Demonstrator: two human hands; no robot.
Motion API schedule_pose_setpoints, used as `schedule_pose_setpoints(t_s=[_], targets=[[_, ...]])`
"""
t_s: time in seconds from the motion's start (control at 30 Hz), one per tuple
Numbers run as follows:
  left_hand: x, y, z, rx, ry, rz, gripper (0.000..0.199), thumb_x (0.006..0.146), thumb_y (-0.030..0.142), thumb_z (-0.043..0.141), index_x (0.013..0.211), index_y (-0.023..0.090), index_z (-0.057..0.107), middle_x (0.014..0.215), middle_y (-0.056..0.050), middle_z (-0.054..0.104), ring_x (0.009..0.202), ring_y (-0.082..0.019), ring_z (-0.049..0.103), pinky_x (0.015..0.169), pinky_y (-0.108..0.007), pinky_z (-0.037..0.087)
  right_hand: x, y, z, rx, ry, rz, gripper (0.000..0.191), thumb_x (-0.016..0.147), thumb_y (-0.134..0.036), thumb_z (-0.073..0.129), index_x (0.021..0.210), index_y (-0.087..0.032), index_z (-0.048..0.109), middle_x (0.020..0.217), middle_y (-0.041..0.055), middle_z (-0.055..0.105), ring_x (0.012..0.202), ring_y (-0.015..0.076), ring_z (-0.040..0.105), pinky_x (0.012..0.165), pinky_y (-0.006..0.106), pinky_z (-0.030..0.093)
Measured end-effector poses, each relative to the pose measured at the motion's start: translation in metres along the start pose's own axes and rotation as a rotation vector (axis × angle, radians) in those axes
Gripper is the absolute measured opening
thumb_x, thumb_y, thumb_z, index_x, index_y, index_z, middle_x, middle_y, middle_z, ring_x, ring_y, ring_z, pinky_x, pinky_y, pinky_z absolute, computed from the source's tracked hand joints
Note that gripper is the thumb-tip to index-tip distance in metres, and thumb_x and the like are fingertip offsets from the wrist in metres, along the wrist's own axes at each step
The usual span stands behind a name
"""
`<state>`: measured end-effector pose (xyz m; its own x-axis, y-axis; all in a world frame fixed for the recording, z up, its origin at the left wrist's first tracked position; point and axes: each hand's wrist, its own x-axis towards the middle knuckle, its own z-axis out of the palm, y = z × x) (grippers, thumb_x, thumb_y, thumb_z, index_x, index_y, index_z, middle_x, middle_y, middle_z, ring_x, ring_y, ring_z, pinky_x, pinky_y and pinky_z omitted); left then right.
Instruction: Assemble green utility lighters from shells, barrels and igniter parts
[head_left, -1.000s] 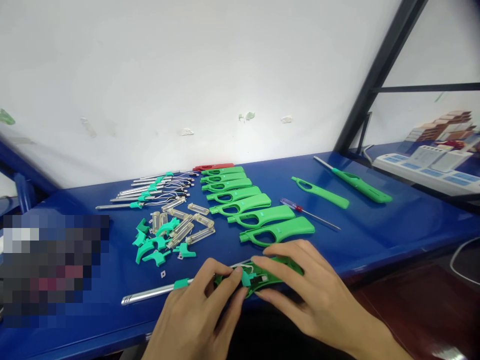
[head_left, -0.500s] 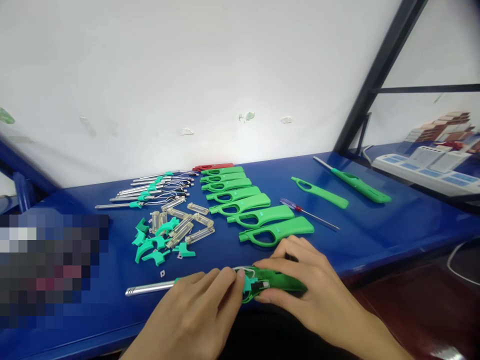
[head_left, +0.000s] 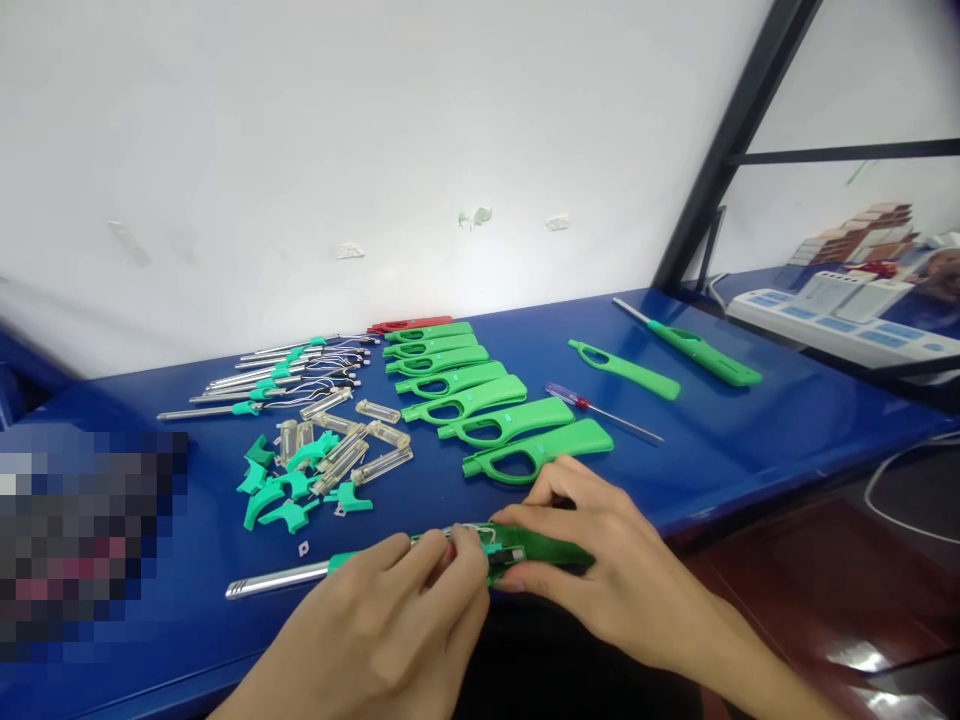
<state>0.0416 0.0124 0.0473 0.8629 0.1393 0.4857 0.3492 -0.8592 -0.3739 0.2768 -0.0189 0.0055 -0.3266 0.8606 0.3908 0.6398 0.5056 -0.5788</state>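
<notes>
A green lighter shell with a long metal tube pointing left lies between my hands at the table's front edge. My left hand covers its middle, fingers bent and pressed onto the inner parts. My right hand pinches the shell between thumb and fingers. White wires and a dark part with a pale tip show between the hands. Just behind is a row of green handle shells. My left fingertips are partly hidden.
Left on the blue table are clear fuel tanks, teal triggers and metal tubes with wires. A screwdriver, a single shell and a whole green lighter lie right. A red shell sits behind.
The view has shifted, so the table things appear slightly more to the left. My left fingers have shifted on the inner parts and now cover more of the teal piece. My right hand still holds the shell.
</notes>
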Motion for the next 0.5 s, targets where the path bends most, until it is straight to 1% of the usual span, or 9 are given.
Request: schedule_pose_setpoints(t_s=[0.1,0.23,0.37,0.5], targets=[[0.0,-0.0016,0.0,-0.012,0.008,-0.03,0.055,0.107,0.001,0.024,0.093,0.014,0.076,0.088,-0.005,0.081,0.061,-0.018,0.074,0.048,-0.032,0.053,-0.0012,0.0018,0.0012,0.013,0.03,-0.003,0.02,0.095,-0.036,0.082,0.114,-0.029,0.08,0.095,0.001,0.066,0.089,0.0197,0.061,0.078,0.034,0.049],[-0.0056,-0.0018,0.0038,-0.019,0.001,-0.059,0.048,0.113,0.007,0.022,0.115,0.012,0.07,0.1,-0.005,0.082,0.07,-0.019,0.078,0.056,-0.033,0.058,-0.0016,0.0035,-0.0004,0.021,0.023,0.01,0.024,0.093,-0.037,0.084,0.116,-0.031,0.08,0.095,0.0001,0.066,0.089,0.0192,0.062,0.079,0.034,0.049],[-0.0072,-0.0029,0.0064,-0.07,-0.005,-0.086,0.045,0.114,0.009,0.023,0.113,0.012,0.067,0.097,-0.005,0.08,0.064,-0.017,0.074,0.05,-0.032,0.053,-0.002,0.0044,-0.0033,0.019,-0.004,0.027,0.027,0.092,-0.037,0.086,0.118,-0.032,0.081,0.095,0.0002,0.066,0.09,0.0195,0.062,0.08,0.034,0.049],[-0.0053,-0.0046,0.0078,-0.067,-0.005,-0.094,0.045,0.115,0.01,0.021,0.114,0.013,0.066,0.097,-0.003,0.08,0.065,-0.016,0.073,0.05,-0.031,0.052,-0.0031,0.0055,-0.0027,0.034,0.007,0.018,0.027,0.092,-0.037,0.086,0.118,-0.033,0.081,0.097,0.0002,0.066,0.091,0.0193,0.063,0.079,0.033,0.048]])
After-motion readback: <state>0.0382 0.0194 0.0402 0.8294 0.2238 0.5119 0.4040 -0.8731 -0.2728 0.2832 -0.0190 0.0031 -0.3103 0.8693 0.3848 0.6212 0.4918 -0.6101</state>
